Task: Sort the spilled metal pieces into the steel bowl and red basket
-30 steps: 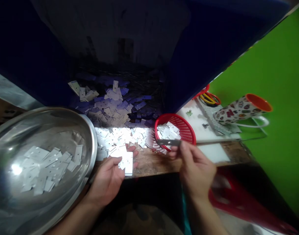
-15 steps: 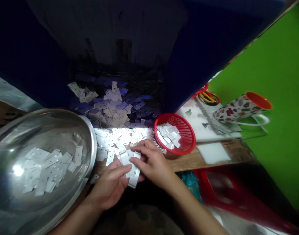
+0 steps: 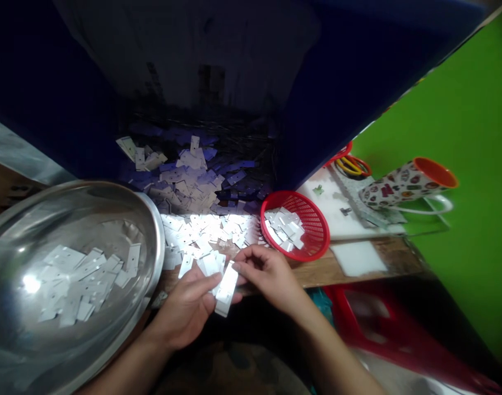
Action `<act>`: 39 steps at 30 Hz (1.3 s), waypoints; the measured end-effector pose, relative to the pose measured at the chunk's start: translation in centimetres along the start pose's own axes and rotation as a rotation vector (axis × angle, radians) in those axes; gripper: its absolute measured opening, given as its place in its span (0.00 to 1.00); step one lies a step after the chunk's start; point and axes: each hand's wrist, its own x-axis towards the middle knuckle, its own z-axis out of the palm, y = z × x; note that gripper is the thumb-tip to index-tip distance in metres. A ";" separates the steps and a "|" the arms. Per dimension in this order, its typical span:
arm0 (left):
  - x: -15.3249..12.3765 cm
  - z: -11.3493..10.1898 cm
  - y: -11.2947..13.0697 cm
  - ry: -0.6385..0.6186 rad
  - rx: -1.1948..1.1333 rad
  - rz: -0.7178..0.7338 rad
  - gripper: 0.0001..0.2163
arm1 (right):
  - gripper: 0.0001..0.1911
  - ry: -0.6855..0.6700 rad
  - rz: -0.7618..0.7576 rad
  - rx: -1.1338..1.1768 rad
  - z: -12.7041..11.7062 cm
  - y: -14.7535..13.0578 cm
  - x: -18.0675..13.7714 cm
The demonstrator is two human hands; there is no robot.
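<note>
My left hand point(image 3: 185, 308) is closed round a small stack of thin silvery metal plates point(image 3: 216, 273), palm up, near the table's front edge. My right hand point(image 3: 269, 277) pinches the top plate point(image 3: 227, 285) of that stack at its upper end. Just beyond the hands lies a loose heap of the same plates point(image 3: 197, 208) on the wooden table point(image 3: 316, 270). A red plastic basket point(image 3: 314, 219) with several plates in it stands to the right of my right hand. A large steel bowl point(image 3: 152, 219) holding several plates sits to the left.
A dark blue box wall point(image 3: 337, 82) rises behind the heap. On the right are a patterned mug point(image 3: 402, 186) lying tilted, coloured rubber bands point(image 3: 349, 163), a white board point(image 3: 357, 257) and a green wall point(image 3: 460, 137). A red stool point(image 3: 382, 329) stands below the table edge.
My right hand dropped a plate into the red basket, then came left to the stack in my left hand and now pinches its top plate, drawing it slightly outward.
</note>
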 end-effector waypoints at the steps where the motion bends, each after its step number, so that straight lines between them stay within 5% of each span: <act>1: 0.0 -0.1 0.0 0.004 0.001 0.003 0.17 | 0.08 -0.012 -0.008 -0.012 0.0 0.0 0.0; 5: -0.1 -0.1 -0.1 -0.008 0.005 0.004 0.17 | 0.07 -0.007 -0.066 -0.048 -0.1 -0.2 0.1; 12: 0.2 -0.2 0.3 0.035 -0.019 0.029 0.19 | 0.08 -0.015 -0.079 0.291 -1.4 -1.8 -1.7; 18: 0.5 -0.7 0.1 0.050 -0.067 0.057 0.23 | 0.03 0.050 -0.303 0.010 -1.1 -0.4 -2.7; 27: 0.5 -0.6 0.3 0.100 -0.140 0.051 0.23 | 0.02 0.078 -0.216 0.156 -0.1 0.8 -2.2; 30: 0.6 -0.8 0.5 0.108 -0.208 0.002 0.22 | 0.02 0.214 -0.301 -0.008 -1.0 0.3 -2.8; 35: 0.6 -0.8 0.5 0.110 -0.203 -0.008 0.20 | 0.06 0.696 -0.490 -0.459 -4.6 -0.4 -3.0; 39: 0.4 -0.4 0.2 0.109 -0.113 0.023 0.13 | 0.09 0.628 -0.541 -0.692 -4.8 -0.8 -2.4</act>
